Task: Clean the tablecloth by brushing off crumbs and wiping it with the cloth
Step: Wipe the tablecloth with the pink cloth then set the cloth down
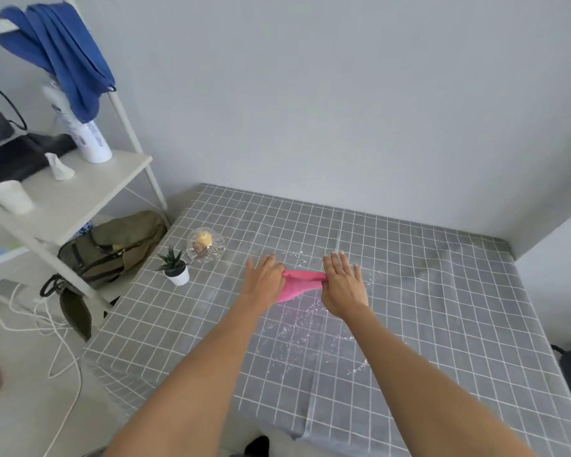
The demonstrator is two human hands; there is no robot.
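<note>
Head view: a pink cloth (299, 285) lies bunched on the grey checked tablecloth (442, 308), stretched between both hands. Left hand (264, 282) grips the cloth's left end, fingers pointing toward the wall; right hand (343, 288) pinches its right end, fingers extended flat. Glinting crumbs or droplets (310, 311) are scattered on the tablecloth around and nearer than the cloth. A small potted succulent (175, 267) and a glass dish (206, 246) stand left of the hands.

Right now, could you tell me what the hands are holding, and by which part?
Both hold the pink cloth: the left hand grips its left end, the right hand its right end, stretched between them over the tablecloth.
</note>
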